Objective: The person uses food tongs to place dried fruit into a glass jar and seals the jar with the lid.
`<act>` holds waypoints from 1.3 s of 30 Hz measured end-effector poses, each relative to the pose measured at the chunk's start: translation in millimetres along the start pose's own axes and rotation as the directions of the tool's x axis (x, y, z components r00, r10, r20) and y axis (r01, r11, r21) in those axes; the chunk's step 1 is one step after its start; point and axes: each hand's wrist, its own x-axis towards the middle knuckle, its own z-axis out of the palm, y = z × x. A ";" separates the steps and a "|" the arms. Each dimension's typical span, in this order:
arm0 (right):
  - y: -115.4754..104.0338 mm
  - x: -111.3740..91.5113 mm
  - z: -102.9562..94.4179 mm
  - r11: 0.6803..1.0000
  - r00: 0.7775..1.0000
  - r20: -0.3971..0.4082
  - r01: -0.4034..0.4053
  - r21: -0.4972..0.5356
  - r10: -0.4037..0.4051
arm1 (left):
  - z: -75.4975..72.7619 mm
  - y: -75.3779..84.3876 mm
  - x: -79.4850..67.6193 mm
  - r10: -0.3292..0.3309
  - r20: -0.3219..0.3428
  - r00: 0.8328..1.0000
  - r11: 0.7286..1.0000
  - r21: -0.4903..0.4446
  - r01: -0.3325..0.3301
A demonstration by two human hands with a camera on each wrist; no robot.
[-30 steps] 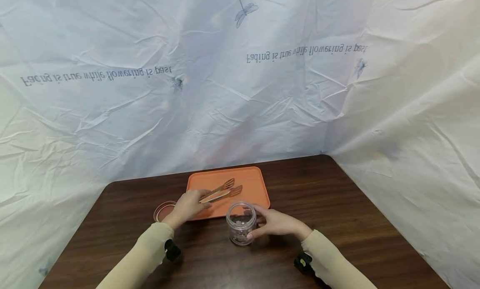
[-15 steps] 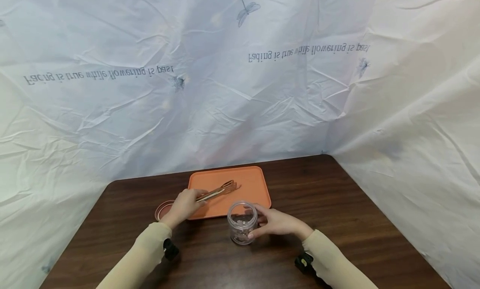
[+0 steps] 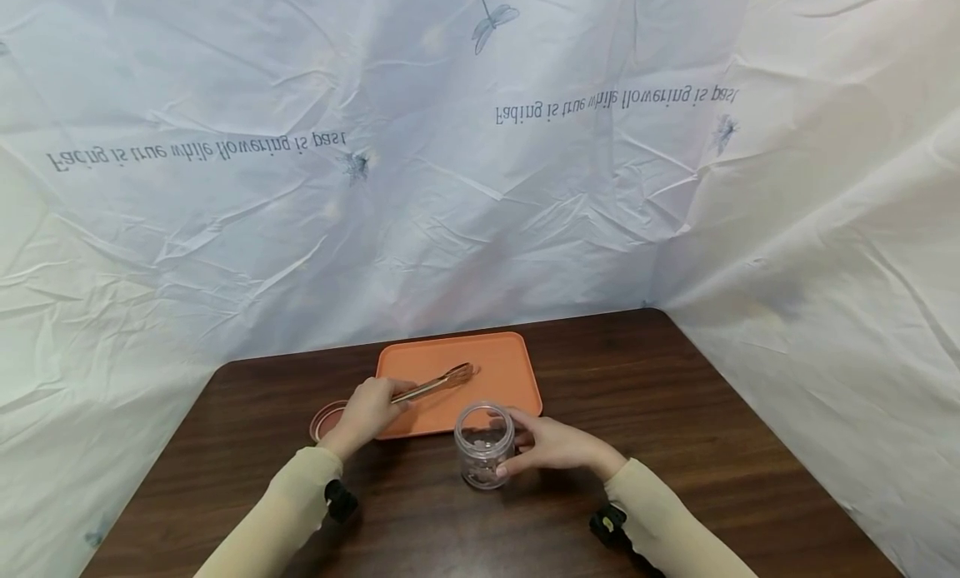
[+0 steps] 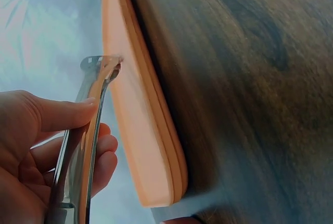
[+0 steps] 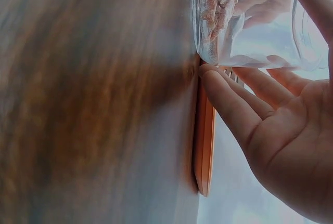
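Note:
My left hand [image 3: 369, 411] grips a pair of metal tongs [image 3: 425, 388], thumb on one arm and fingers on the other. The slotted heads are squeezed together low over the orange tray [image 3: 510, 378]. In the left wrist view a small brownish bit [image 4: 120, 58] shows at the tips of the tongs. My right hand [image 3: 558, 445] holds a clear jar [image 3: 483, 457] upright on the table before the tray, thumb on the near side and fingers behind. The jar has no lid on. In the right wrist view several pale brown knobbly pieces [image 5: 221, 5] lie at its bottom.
A round lid-like disc [image 3: 327, 421] with a pinkish rim lies left of the tray, partly behind my left wrist. The dark wooden table [image 3: 637, 378] meets a hanging white printed cloth [image 3: 480, 228] at the back and sides.
The two heads of the tongs, spread apart a second ago, have come together over the tray as my left hand squeezed. The right hand and jar have stayed in place.

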 end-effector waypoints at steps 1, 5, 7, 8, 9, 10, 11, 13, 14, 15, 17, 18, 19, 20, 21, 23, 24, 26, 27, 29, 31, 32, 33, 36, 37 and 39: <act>0.3 0.1 0.1 1.000 1.000 0.002 0.003 0.004 -0.003 | -1.1 0.4 -0.6 -0.005 0.002 1.000 1.000 -0.005 0.005; -0.3 -0.2 0.3 1.000 1.000 0.011 0.012 0.021 -0.012 | -5.5 1.7 -1.8 -0.012 -0.002 1.000 1.000 -0.018 0.012; -0.9 -0.3 0.4 0.999 1.000 0.013 0.014 0.032 -0.015 | -7.5 2.2 -2.1 -0.010 -0.006 1.000 1.000 -0.021 0.010; -1.3 -0.6 0.5 0.999 1.000 0.012 0.013 0.034 -0.013 | -8.3 2.3 -2.2 -0.007 -0.008 1.000 1.000 -0.022 0.007; -1.5 -0.5 0.5 0.999 1.000 0.011 0.013 0.037 -0.014 | -9.0 2.4 -2.5 -0.002 -0.009 1.000 1.000 -0.021 0.002; -1.5 -0.4 0.3 0.999 1.000 0.010 0.015 0.038 -0.015 | -9.7 2.5 -2.5 0.000 -0.010 1.000 1.000 -0.019 0.000; -1.4 -0.2 0.2 0.999 1.000 0.010 0.017 0.037 -0.017 | -10.4 2.6 -2.5 -0.001 -0.006 1.000 1.000 -0.022 0.001; -1.1 -0.4 0.2 0.999 1.000 0.007 0.014 0.032 -0.014 | -11.7 2.9 -2.9 0.001 -0.004 1.000 1.000 -0.020 -0.001; -0.9 -0.3 0.3 0.999 1.000 0.008 0.014 0.031 -0.014 | -12.7 3.3 -3.4 0.001 -0.001 1.000 1.000 -0.022 -0.001; -0.6 -0.3 0.3 0.999 1.000 0.008 0.015 0.029 -0.015 | -13.8 3.4 -3.8 0.001 0.001 1.000 1.000 -0.021 -0.001; -0.4 -0.6 0.5 0.999 1.000 0.010 0.015 0.030 -0.015 | -16.5 4.3 -4.7 0.000 0.003 1.000 1.000 -0.017 0.000; -0.5 -0.9 0.7 0.999 1.000 0.010 0.014 0.032 -0.014 | -18.3 4.9 -5.2 0.004 -0.001 1.000 1.000 -0.013 -0.004; -0.7 -1.1 0.7 0.999 1.000 0.011 0.015 0.034 -0.015 | -20.5 5.7 -5.9 0.009 -0.006 1.000 1.000 -0.011 -0.009; -0.9 -1.2 0.8 0.999 1.000 0.011 0.015 0.034 -0.016 | -22.8 6.3 -6.7 0.015 -0.006 1.000 1.000 -0.011 -0.015; -1.1 -1.3 0.7 0.999 1.000 0.011 0.015 0.036 -0.016 | -25.3 7.0 -7.7 0.018 -0.011 1.000 1.000 -0.010 -0.018; -1.3 -1.0 0.3 0.999 1.000 0.013 0.019 0.041 -0.020 | -30.8 8.8 -10.2 0.023 -0.023 0.999 1.000 -0.016 -0.023; -1.4 -0.9 0.1 0.999 1.000 0.013 0.021 0.042 -0.021 | -33.8 9.6 -11.7 0.027 -0.027 0.999 0.999 -0.022 -0.028; -1.7 -0.6 -0.2 0.999 1.000 0.015 0.022 0.044 -0.023 | -40.5 10.9 -15.7 0.029 -0.035 0.999 0.999 -0.030 -0.030; -1.8 -0.5 -0.5 0.999 1.000 0.016 0.023 0.044 -0.024 | -44.3 12.0 -18.0 0.027 -0.037 0.999 0.999 -0.036 -0.028; -2.1 -0.5 -0.8 0.999 1.000 0.017 0.023 0.042 -0.024 | -51.1 13.1 -21.7 0.029 -0.041 0.999 0.999 -0.038 -0.031; -2.3 -0.7 -0.8 0.999 1.000 0.019 0.023 0.044 -0.024 | -57.8 14.4 -25.0 0.032 -0.046 0.998 0.999 -0.035 -0.034; -2.4 -0.6 -0.8 0.999 0.999 0.019 0.025 0.045 -0.026 | -60.8 15.0 -26.5 0.035 -0.050 0.998 0.999 -0.033 -0.037; -2.4 -0.5 -0.8 0.999 0.999 0.019 0.028 0.046 -0.029 | -63.5 15.8 -28.1 0.035 -0.051 0.998 0.999 -0.034 -0.036; -2.6 -0.5 -0.3 0.998 0.999 0.021 0.034 0.055 -0.036 | -70.7 19.1 -32.6 0.044 -0.065 0.997 0.999 -0.025 -0.046; -2.5 -0.6 0.0 0.998 0.999 0.021 0.035 0.055 -0.036 | -73.0 20.8 -34.4 0.047 -0.068 0.997 0.999 -0.023 -0.049; -2.1 -0.7 0.5 0.998 0.999 0.021 0.035 0.054 -0.037 | -78.1 25.3 -38.4 0.052 -0.072 0.996 0.998 -0.019 -0.054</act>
